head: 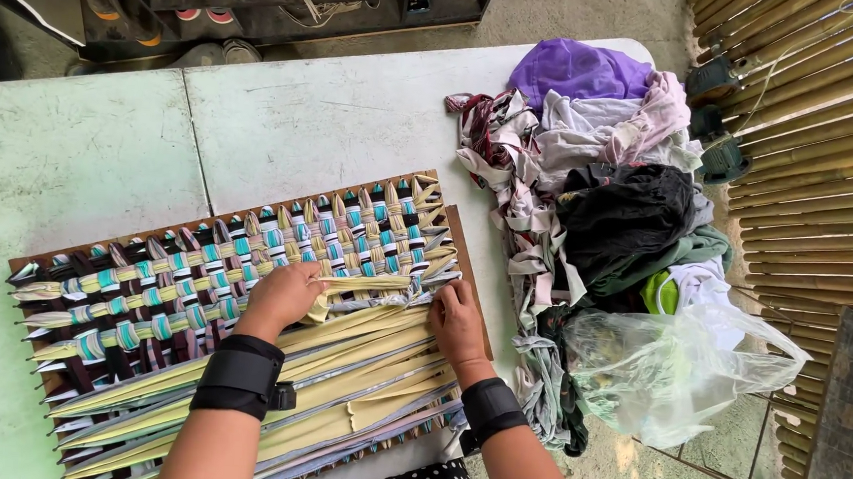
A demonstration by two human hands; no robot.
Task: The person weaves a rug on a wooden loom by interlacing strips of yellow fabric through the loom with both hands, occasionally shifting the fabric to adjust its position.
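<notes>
A wooden weaving frame lies on the pale table, strung with cream, grey, teal and maroon fabric strips. The far part is woven; the near part shows loose cream and grey strands. My left hand rests on the weave's middle, its fingers closed on a cream strip that runs rightward. At the frame's right side, my right hand pinches the strands with closed fingers. Both wrists wear black bands.
A heap of cloth scraps in purple, white, black and green lies right of the frame, with a clear plastic bag beside it. A bamboo screen stands at right. A dark shoe rack is beyond the table.
</notes>
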